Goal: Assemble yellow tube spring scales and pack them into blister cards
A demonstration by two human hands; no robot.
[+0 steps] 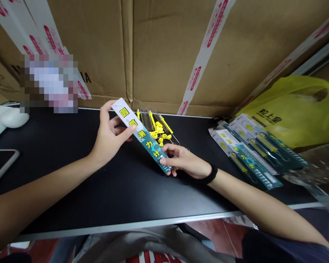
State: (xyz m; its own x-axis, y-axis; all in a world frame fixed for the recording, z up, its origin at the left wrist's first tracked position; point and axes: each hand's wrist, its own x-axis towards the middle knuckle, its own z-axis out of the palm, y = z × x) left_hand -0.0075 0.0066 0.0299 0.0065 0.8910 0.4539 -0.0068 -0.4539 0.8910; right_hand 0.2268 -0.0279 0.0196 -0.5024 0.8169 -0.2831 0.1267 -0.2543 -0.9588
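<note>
A long, narrow printed box (141, 134), white at the top and teal below with yellow characters, is tilted above the black table. My left hand (109, 133) grips its upper end, thumb on the printed face. At the lower end, my right hand (183, 160) pinches the box, with a black band (211, 175) around that wrist. Behind the box lie yellow plastic parts (160, 129), clear tubes (146, 118) and bent metal hooks (175, 138), partly hidden by it.
Several similar boxes (244, 157) are stacked on the black table (120, 197) at right, beside a yellow plastic bag (290, 109). Cardboard cartons (164, 54) wall off the back. A phone-like device (1, 164) and a white rounded object (14, 117) are at left.
</note>
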